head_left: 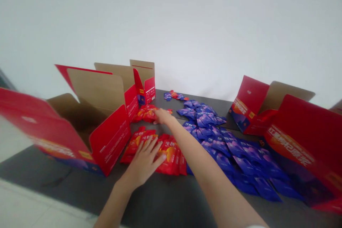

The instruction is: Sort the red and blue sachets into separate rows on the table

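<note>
The red sachets nearest me are glossy, with an orange-yellow burst and white lettering. Beyond them, the blue-violet sachets shine with paler purple highlights. The cartons on both sides of me are bright red outside with white print, a red-orange and blue band low on their faces, and plain tan cardboard inside. The tabletop is dark grey, and the wall is pale white.
</note>
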The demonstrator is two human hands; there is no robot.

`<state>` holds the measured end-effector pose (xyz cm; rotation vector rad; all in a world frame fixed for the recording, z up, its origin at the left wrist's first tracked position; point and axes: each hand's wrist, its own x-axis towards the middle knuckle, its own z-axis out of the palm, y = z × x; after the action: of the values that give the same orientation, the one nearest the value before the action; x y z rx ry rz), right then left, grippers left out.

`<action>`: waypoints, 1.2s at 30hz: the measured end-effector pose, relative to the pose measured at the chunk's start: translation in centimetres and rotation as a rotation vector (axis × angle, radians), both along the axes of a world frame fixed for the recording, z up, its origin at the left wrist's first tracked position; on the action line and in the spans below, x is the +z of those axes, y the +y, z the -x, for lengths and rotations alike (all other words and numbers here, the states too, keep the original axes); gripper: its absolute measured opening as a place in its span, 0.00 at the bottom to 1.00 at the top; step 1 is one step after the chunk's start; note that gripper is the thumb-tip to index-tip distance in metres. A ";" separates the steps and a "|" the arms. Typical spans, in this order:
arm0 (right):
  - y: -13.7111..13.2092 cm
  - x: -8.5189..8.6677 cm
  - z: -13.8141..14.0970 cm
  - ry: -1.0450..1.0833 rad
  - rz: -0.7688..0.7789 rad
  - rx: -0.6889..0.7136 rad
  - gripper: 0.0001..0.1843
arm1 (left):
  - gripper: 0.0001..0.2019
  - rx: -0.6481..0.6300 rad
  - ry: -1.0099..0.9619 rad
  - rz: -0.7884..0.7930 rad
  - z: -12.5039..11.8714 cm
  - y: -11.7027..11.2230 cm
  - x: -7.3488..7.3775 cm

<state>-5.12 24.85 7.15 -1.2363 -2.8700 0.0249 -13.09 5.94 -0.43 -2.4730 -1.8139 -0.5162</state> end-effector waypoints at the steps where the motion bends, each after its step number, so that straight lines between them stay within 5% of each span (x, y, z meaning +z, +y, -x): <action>1: 0.3 -0.5 0.6 -0.032 0.008 0.004 0.30 | 0.25 -0.001 -0.001 0.005 0.0 -0.1 0.1; 9: 1.6 -2.7 1.9 -0.069 -0.057 -0.013 0.19 | 0.27 0.020 -0.002 0.059 -0.4 -0.5 1.1; 17: -1.0 -1.1 0.7 -0.098 -0.179 0.099 0.15 | 0.28 0.013 -0.104 0.107 -0.4 -0.3 1.2; 21: -3.1 0.5 -1.1 -0.123 -0.333 0.203 0.16 | 0.26 0.028 -0.175 0.092 -0.4 -0.6 1.8; 28: -8.9 2.6 -8.7 0.293 -0.491 0.040 0.19 | 0.34 -0.061 -0.206 0.054 -1.6 -2.6 2.2; 32: -12.6 1.0 -12.5 0.449 -0.467 0.066 0.22 | 0.34 -0.042 -0.231 0.024 -2.1 -4.0 1.9; 36: -14.5 -1.7 -12.8 0.451 -0.466 0.187 0.22 | 0.28 0.009 -0.302 -0.137 -1.0 -5.4 2.8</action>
<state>7.71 10.39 5.50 -0.7567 -2.3954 -0.3030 -12.06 0.59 2.41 -2.3990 -1.8098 -1.0252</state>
